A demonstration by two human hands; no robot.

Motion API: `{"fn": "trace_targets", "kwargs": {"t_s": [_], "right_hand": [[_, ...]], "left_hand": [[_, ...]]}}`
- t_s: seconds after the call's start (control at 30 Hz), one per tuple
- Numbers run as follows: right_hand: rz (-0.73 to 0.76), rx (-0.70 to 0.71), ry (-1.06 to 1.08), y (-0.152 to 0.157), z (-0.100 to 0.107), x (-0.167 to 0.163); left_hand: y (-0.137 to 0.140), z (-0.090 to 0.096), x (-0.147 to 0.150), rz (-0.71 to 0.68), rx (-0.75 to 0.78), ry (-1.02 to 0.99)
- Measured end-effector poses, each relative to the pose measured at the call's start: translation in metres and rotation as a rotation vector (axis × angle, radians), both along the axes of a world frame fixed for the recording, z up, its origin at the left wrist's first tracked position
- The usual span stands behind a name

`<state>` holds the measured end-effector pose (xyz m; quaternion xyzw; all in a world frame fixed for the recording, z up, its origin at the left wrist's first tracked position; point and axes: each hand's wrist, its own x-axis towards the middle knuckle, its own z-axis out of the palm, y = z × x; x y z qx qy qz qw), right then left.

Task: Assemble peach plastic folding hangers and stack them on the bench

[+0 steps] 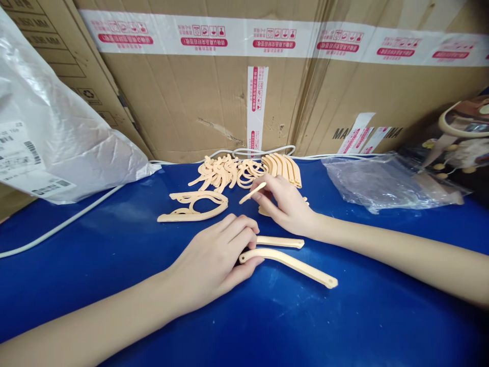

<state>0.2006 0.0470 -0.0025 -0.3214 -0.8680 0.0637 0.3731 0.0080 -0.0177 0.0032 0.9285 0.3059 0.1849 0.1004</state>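
Observation:
My left hand (219,255) is closed on the end of a curved beige plastic arm (296,265), its thumb along the lower edge. Just behind, a second beige arm (282,242) runs under the same fingers; its left end is hidden. Between thumb and fingers my right hand (288,204) pinches a thin beige plastic piece (251,193), seen edge-on. A beige folding hanger (194,206) lies assembled to the left of it. Behind the hands are a pile of hooked pieces (219,171), several ring-shaped pieces (248,172) and a row of curved arms (282,168).
Tall cardboard boxes (191,97) stand along the back of the blue table (305,326). A white plastic parcel (69,122) leans at left, with a white cable (64,227) beside it. At right lies a clear plastic bag (389,181).

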Motion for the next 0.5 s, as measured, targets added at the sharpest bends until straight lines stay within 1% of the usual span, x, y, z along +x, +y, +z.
{"fn": "trace_targets", "kwargs": {"t_s": [0.07,0.13,0.2,0.3,0.4,0.5], "right_hand": [[0.045,-0.064,0.087,0.001,0.0,0.002],[0.065,-0.118,0.13,0.002,-0.001,0.003],[0.059,-0.15,0.151,0.003,0.0,0.003],[0.032,-0.164,0.187,0.003,0.001,0.004],[0.031,-0.186,0.213,0.004,0.002,0.004],[0.038,-0.197,0.22,0.005,0.003,0.004]], "left_hand": [[0.001,0.002,-0.001,0.036,-0.103,-0.098],[0.004,0.005,-0.003,0.11,-0.255,-0.246],[0.009,0.006,-0.004,0.193,-0.407,-0.441],[0.019,0.005,-0.006,0.294,-0.535,-0.69],[0.027,0.001,-0.007,0.346,-0.642,-0.8],[0.031,-0.002,-0.008,0.346,-0.742,-0.867]]}}
